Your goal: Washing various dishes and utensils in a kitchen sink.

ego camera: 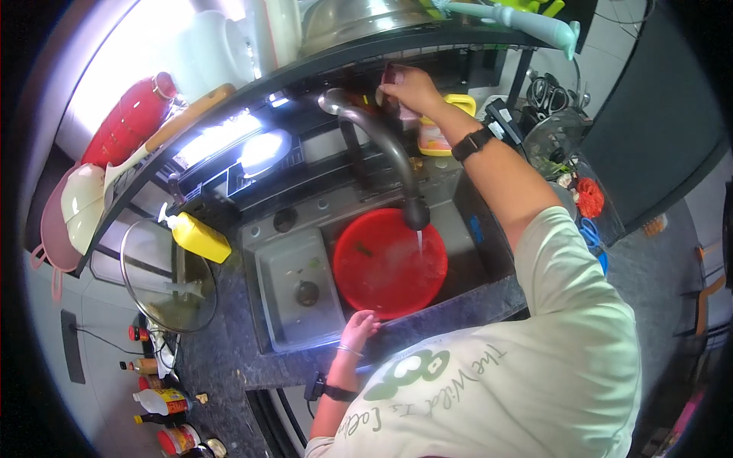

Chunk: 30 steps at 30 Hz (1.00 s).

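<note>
Water runs from a dark gooseneck faucet (399,163) into a round red basin (389,269) in the sink's right bowl. Green bits lie in the basin, in cloudy water. My left hand (362,329) rests near the basin's front rim, fingers loosely curled, with no object seen in it. Reaching behind the faucet, my right hand (411,89) has its fingers closed around a dark reddish item (391,77), blurred, whose kind I cannot tell. Just right of that hand stands a yellow-handled container (436,140). The left sink bowl (298,292) holds small scraps around its drain.
A shelf edge (366,47) with bowls and a mint-handled brush crosses above the sink. To the left stand a yellow pump bottle (200,237) and a glass lid (169,277). Several jars and bottles line the far-left counter. At right are blue-handled scissors (590,233) and a red mesh bag (590,197).
</note>
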### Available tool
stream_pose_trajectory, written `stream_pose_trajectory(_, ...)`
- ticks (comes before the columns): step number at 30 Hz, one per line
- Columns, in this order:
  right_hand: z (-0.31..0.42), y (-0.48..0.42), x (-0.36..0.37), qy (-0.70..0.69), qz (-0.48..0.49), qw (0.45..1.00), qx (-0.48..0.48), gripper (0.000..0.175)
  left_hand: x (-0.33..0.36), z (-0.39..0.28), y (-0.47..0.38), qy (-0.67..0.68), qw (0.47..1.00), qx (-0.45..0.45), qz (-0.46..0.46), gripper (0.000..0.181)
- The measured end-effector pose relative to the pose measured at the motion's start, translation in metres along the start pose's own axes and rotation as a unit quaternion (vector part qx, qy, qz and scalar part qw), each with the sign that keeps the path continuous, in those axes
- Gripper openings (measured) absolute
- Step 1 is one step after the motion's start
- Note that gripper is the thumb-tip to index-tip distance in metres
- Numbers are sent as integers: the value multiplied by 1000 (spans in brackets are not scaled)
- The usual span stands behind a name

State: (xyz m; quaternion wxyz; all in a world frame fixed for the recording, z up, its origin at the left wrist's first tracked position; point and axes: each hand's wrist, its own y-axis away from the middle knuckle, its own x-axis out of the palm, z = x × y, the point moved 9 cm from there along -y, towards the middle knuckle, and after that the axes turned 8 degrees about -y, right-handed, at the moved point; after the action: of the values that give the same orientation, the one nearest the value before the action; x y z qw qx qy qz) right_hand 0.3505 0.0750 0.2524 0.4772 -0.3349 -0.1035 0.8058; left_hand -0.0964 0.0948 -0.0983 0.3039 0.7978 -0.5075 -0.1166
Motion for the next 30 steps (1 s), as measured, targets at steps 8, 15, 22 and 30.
stream_pose_trajectory(8,-64,10,51,-203,114,969,86,39,-6,-5,3,24,999,33,-14,25)
stream_pose_trajectory(15,-75,32,23,-242,37,962,118,43,-57,-2,25,43,995,46,-75,26)
stream_pose_trajectory(22,-95,119,1,-389,17,886,249,25,-161,-13,89,105,969,128,-184,24)
stream_pose_trajectory(30,-151,248,-4,-418,-45,831,364,21,-361,31,192,157,877,180,-416,20)
